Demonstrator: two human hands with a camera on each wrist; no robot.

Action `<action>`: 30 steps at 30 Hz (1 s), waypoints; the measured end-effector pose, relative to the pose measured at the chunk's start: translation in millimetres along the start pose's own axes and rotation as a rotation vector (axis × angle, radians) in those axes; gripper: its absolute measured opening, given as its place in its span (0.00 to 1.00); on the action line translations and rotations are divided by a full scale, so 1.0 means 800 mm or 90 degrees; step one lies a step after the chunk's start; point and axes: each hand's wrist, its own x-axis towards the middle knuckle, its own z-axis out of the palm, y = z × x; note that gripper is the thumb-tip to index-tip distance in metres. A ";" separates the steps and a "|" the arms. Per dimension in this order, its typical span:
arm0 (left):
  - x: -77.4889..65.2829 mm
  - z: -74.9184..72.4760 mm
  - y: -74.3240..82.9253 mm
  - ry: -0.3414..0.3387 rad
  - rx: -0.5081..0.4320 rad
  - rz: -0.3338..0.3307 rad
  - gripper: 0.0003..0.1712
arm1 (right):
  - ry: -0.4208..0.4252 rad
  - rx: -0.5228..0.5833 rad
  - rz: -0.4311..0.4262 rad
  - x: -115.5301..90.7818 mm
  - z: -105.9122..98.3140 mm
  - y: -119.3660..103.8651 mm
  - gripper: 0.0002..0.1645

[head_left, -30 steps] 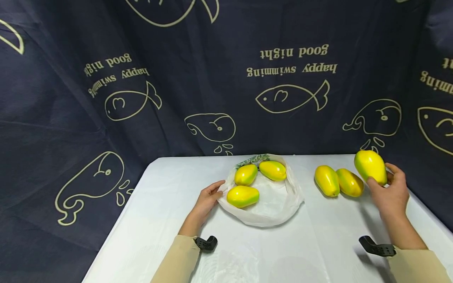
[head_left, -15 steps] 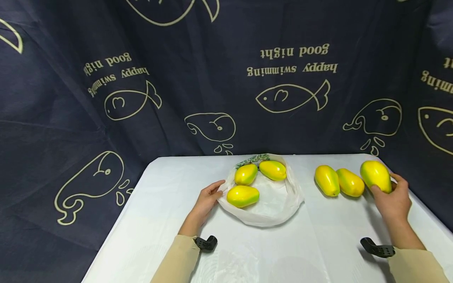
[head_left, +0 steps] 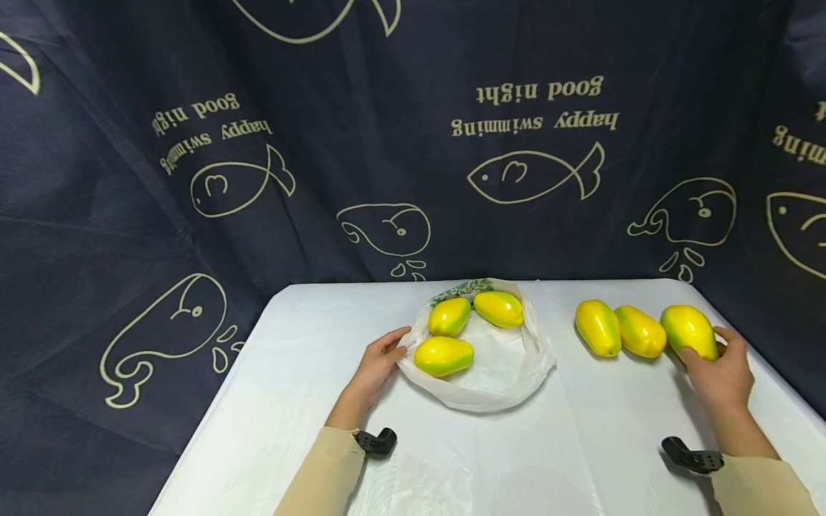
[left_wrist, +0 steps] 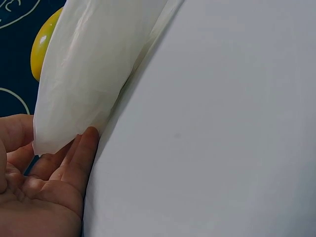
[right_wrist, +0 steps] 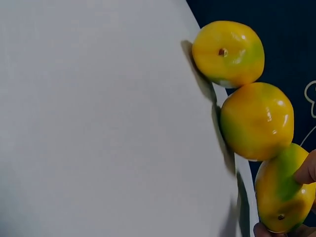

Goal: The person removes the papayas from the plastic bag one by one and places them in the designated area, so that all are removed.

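My right hand (head_left: 724, 376) grips a yellow-green papaya (head_left: 689, 331) at the right of the table, thumb on its near side. In the right wrist view this papaya (right_wrist: 281, 192) touches the middle one (right_wrist: 257, 122) of the row; the third papaya (right_wrist: 229, 53) lies beyond. My left hand (head_left: 376, 365) holds the left edge of an opened white plastic bag (head_left: 477, 401). Inside the bag lie three papayas, among them the near one (head_left: 443, 356). Seen from the left wrist, the bag's edge (left_wrist: 84, 89) passes between the thumb and fingers.
The white table (head_left: 503, 473) ends at a dark blue cloth (head_left: 387, 143) with fish and whale drawings, hanging behind and at the sides. Both wrists wear black straps with cameras (head_left: 377, 442).
My right hand has lowered the papaya down and slightly right, to the right end of the row. The left hand and the bag have stayed in place.
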 end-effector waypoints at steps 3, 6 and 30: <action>0.000 0.001 0.000 -0.003 -0.006 0.002 0.25 | -0.010 -0.014 0.002 0.002 0.000 0.005 0.46; 0.000 0.001 0.000 -0.006 -0.005 0.007 0.25 | -0.014 -0.021 0.006 0.003 0.000 0.008 0.46; -0.001 0.001 0.001 -0.004 -0.005 0.008 0.25 | -0.038 -0.050 -0.004 0.009 0.001 0.014 0.48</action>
